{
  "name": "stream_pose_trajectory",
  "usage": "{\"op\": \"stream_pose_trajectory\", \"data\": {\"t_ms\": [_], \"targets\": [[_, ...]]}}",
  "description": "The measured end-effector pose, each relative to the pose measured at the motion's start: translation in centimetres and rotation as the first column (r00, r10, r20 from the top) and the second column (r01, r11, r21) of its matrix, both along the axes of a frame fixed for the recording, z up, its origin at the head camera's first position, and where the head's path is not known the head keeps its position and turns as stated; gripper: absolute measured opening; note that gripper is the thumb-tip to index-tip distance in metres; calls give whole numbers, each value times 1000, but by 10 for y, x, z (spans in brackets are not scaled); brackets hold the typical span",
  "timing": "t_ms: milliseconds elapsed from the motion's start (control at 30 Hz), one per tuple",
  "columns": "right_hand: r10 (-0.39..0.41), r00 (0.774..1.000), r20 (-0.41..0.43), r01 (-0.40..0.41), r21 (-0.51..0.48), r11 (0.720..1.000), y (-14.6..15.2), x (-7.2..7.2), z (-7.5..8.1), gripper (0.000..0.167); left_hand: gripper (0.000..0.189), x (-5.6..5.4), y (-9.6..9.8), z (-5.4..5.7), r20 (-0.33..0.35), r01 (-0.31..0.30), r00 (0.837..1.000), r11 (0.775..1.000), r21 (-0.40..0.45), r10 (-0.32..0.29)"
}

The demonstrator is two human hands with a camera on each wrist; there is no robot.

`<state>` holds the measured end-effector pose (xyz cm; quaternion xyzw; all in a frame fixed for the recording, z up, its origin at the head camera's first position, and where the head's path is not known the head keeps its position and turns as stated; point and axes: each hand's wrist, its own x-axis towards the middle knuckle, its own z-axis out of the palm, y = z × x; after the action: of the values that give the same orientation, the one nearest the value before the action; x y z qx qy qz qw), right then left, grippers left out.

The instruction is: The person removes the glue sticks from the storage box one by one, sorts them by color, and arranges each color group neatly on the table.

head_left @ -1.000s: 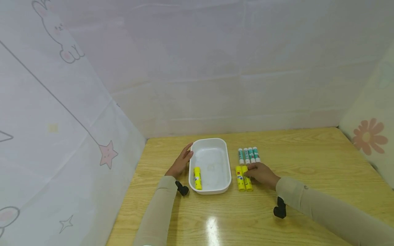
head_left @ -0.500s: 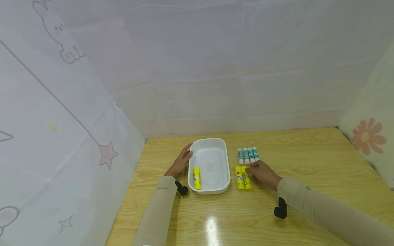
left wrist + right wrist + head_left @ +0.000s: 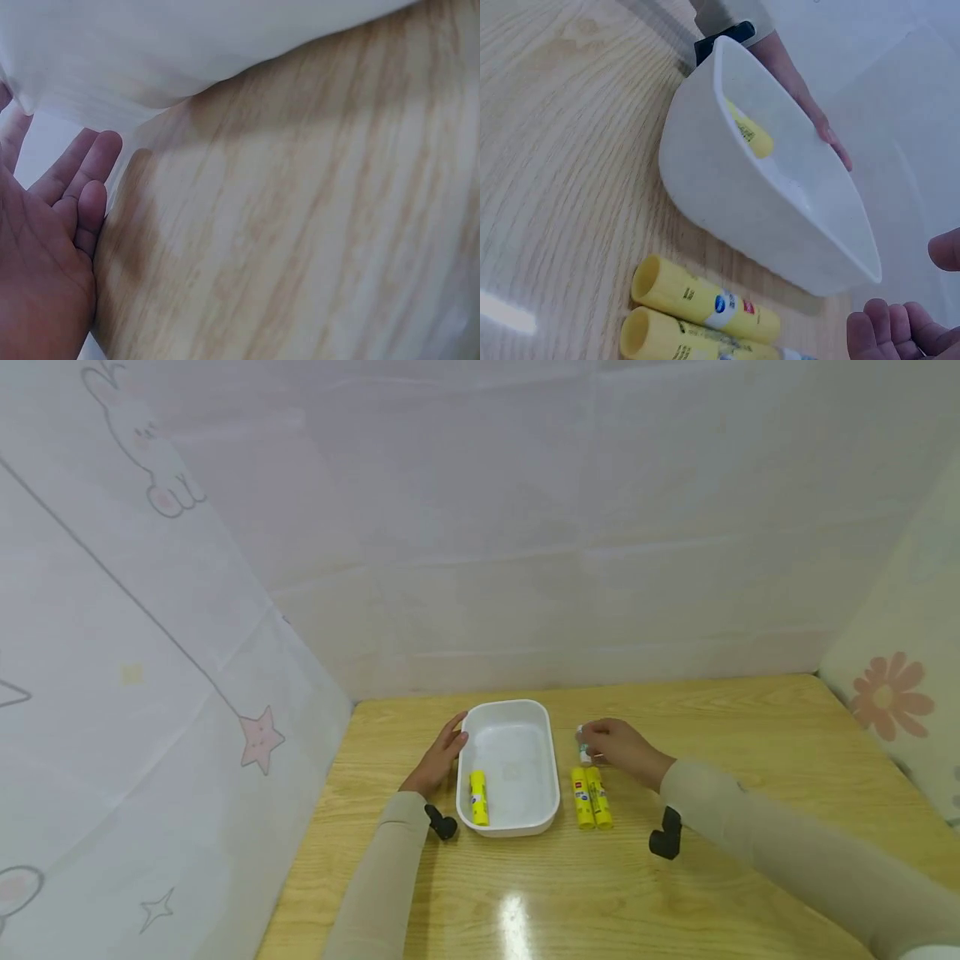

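Note:
In the head view, a white tray [image 3: 517, 777] stands on the table with one yellow glue stick [image 3: 478, 798] lying in its near left part. My left hand [image 3: 438, 762] rests against the tray's left rim, fingers extended. My right hand [image 3: 622, 748] is over a row of smaller teal-and-white glue sticks [image 3: 585, 753] and hides most of them. In the right wrist view, its thumb [image 3: 946, 250] and fingers [image 3: 889, 330] are apart, with nothing seen between them. Two yellow glue sticks [image 3: 592, 798] lie side by side, right of the tray.
The wooden table [image 3: 450, 893] reaches back to a pale cloth wall [image 3: 480, 568]. Similar printed cloth hangs at the left and right sides. A black wrist camera mount [image 3: 665, 833] sits under the right sleeve, and another [image 3: 441, 822] under the left.
My right hand has moved from the right yellow glue stick, away from me, to over the teal-and-white ones. The left hand and tray stay about where they were.

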<state>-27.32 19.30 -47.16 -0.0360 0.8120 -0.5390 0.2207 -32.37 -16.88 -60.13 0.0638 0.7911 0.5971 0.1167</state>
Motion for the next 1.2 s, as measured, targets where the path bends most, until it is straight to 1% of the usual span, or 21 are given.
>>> {"op": "stream_pose_trajectory", "data": {"t_ms": [67, 167, 233, 267, 333, 400, 433, 467, 500, 533, 633, 700, 800, 900, 1100, 1200], "targets": [[20, 1000, 10, -20, 3, 1000, -8, -2, 7, 64, 53, -1, 0, 0, 0, -1, 1000, 1000, -1, 1], [46, 998, 33, -46, -4, 999, -23, -2, 13, 65, 54, -1, 0, 0, -2, 1, 1000, 1000, 4, -1], [58, 997, 44, -55, -55, 997, -34, 0, 13, 64, 55, -1, 0, -1, 0, 5, 1000, 1000, 5, -5], [58, 997, 47, -54, -88, 995, -40, 1, 12, 62, 56, 2, 0, 4, 3, 14, 1000, 1000, 5, -14], [58, 997, 45, -52, -142, 989, -52, 4, 8, 58, 56, 2, 0, 4, 3, 17, 1000, 1000, 8, -17], [65, 996, 61, -51, -208, 977, -64, 8, 4, 55, 56, 2, 0, 3, 8, 13, 1000, 1000, 10, -13], [68, 995, 71, -51, -224, 973, -70, 9, 2, 55, 55, 2, 0, 3, 6, 12, 1000, 1000, 12, -12], [72, 994, 82, -52, -224, 973, -75, 9, 0, 56, 54, 2, 0, 3, 3, 9, 1000, 1000, 18, -9], [83, 992, 94, -60, -223, 973, -80, 10, -1, 56, 53, 0, 0, -1, -2, 2, 1000, 1000, 26, -2], [93, 989, 113, -66, -220, 973, -85, 11, -2, 57, 53, -1, 0, -2, -4, -1, 1000, 1000, 29, 1], [119, 980, 160, -80, -228, 970, -96, 12, -8, 61, 54, -1, 1, -1, -10, 0, 1000, 999, 33, 0], [129, 974, 185, -82, -243, 967, -102, 13, -12, 63, 55, -1, 1, 0, 1, -2, 1000, 1000, 31, 2], [129, 966, 222, -62, -285, 957, -109, 14, -18, 64, 54, -1, 0, 1, 24, -2, 1000, 1000, 17, 2], [131, 962, 239, -53, -307, 950, -115, 13, -27, 64, 56, -1, 0, 2, 35, 7, 999, 1000, 15, -7], [120, 961, 249, -38, -312, 949, -123, 15, -39, 65, 58, -3, -2, -1, 4, 34, 999, 999, 14, -34], [103, 960, 262, -21, -297, 955, -124, 16, -43, 63, 56, -3, -3, -3, -7, 39, 999, 999, 34, -38]]}}
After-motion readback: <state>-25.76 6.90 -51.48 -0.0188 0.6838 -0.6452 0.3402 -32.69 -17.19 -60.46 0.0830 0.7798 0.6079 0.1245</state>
